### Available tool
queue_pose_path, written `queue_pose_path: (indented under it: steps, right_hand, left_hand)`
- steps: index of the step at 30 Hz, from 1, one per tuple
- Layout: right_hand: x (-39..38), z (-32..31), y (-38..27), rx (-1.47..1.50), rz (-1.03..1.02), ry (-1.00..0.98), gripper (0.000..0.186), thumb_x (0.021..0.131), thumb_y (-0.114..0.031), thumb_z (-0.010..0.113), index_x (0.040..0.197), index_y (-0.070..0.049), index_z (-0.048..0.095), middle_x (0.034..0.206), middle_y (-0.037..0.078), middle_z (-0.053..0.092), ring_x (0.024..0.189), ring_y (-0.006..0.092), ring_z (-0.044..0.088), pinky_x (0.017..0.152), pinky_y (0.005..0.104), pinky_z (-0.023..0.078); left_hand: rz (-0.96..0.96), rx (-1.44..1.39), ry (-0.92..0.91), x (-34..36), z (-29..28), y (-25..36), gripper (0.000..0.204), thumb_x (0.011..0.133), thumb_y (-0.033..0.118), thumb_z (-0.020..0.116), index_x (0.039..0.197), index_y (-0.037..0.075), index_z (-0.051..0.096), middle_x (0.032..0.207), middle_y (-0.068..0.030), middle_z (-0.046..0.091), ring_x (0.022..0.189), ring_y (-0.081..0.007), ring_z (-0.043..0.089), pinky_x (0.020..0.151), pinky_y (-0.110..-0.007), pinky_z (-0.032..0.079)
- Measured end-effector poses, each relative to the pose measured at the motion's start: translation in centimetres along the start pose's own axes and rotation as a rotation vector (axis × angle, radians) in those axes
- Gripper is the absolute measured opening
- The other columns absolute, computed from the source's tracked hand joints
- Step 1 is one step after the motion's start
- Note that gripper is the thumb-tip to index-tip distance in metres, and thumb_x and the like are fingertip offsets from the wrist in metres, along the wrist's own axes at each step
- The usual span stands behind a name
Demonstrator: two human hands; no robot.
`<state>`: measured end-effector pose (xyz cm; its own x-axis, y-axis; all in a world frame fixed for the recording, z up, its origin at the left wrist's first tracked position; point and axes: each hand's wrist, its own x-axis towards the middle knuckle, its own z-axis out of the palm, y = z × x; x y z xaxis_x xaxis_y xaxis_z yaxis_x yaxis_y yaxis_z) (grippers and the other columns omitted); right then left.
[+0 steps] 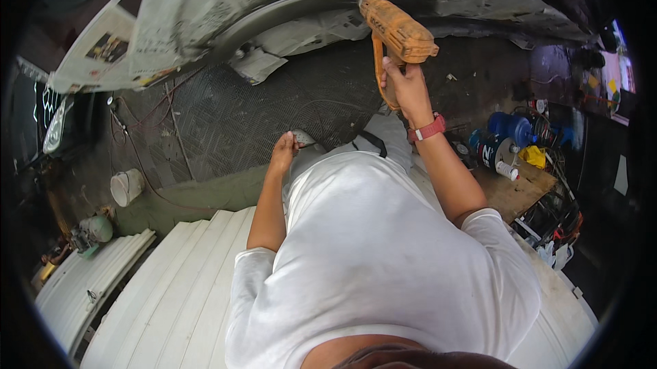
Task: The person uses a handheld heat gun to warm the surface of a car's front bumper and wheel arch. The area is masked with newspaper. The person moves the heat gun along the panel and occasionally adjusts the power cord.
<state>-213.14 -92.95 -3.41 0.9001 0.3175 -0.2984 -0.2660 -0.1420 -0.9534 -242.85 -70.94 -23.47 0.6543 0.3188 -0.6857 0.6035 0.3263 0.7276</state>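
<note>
My right hand (408, 92) grips the handle of an orange heat gun (400, 30), raised in front of me. Its nozzle points up and left, close to a dark curved rim (287, 16) that looks like a vehicle's wheel arch. Newspaper sheets (198, 13) cover the surface around this rim. Low by my left leg, my left hand (282, 153) has its fingers pinched together. A small greyish thing (302, 137) shows at its fingertips; I cannot tell whether it is held or lies behind them.
A white bucket (127, 187) stands on the floor at left, beside a thin hose (147, 170). White corrugated panels (171, 287) lie behind me. At right are a blue water jug (508, 126), a white bottle (506, 170), a yellow bag (532, 157), a board (510, 191) and tangled cables.
</note>
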Motion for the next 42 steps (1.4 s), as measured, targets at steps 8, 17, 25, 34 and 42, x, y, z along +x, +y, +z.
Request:
queue_pose_path:
  steps: [8, 17, 25, 34, 42]
  right_hand:
    - [-3.6, 17.6, 1.9, -0.481, -0.373, -0.164, 0.050, 0.097, -0.022, 0.070, 0.138, 0.000, 0.051, 0.132, 0.028, 0.062, 0.126, 0.0460, 0.059, 0.103, 0.0473, 0.048]
    - [-3.8, 33.1, 6.8, -0.657, -0.364, -0.432, 0.056, 0.094, -0.016, 0.065, 0.141, 0.004, 0.041, 0.135, 0.029, 0.053, 0.123, 0.0483, 0.056, 0.102, 0.0510, 0.048]
    - [-0.6, 42.6, 18.2, -0.847, -0.390, -0.573, 0.063, 0.094, -0.013, 0.064, 0.147, 0.005, 0.035, 0.138, 0.030, 0.049, 0.127, 0.0491, 0.053, 0.106, 0.0515, 0.047]
    - [4.9, 51.5, 32.3, -0.973, -0.438, -0.600, 0.062, 0.092, -0.012, 0.067, 0.144, 0.006, 0.039, 0.136, 0.032, 0.051, 0.129, 0.0483, 0.053, 0.111, 0.0548, 0.043]
    - [8.3, 54.0, 36.8, -1.043, -0.201, -0.617, 0.065, 0.097, -0.018, 0.062, 0.150, 0.007, 0.034, 0.135, 0.038, 0.052, 0.121, 0.0516, 0.058, 0.106, 0.0522, 0.049]
  left_hand:
    - [-0.212, -0.201, -0.120, -2.3, -7.6, -3.8, 0.042, 0.113, 0.049, 0.034, 0.100, 0.014, 0.051, 0.120, -0.0123, 0.068, 0.125, -0.0276, 0.056, 0.118, -0.049, 0.037]
    - [-0.306, -0.313, -0.098, -4.5, -8.7, -9.7, 0.051, 0.112, 0.053, 0.034, 0.114, 0.010, 0.059, 0.139, -0.0074, 0.065, 0.135, -0.0269, 0.053, 0.117, -0.045, 0.035]
    - [-0.339, -0.442, -0.036, -4.8, -8.0, -13.1, 0.073, 0.105, 0.066, 0.042, 0.140, 0.003, 0.051, 0.146, -0.0089, 0.059, 0.136, -0.0270, 0.052, 0.116, -0.044, 0.036]
    - [-0.299, -0.611, 0.009, -2.4, -7.4, -15.0, 0.077, 0.104, 0.066, 0.045, 0.144, 0.001, 0.046, 0.150, -0.0110, 0.056, 0.139, -0.0282, 0.050, 0.120, -0.040, 0.033]
    - [-0.336, -0.547, 0.018, -0.7, -7.6, -17.9, 0.077, 0.104, 0.067, 0.045, 0.144, 0.001, 0.049, 0.151, -0.0138, 0.056, 0.145, -0.0289, 0.045, 0.121, -0.038, 0.030]
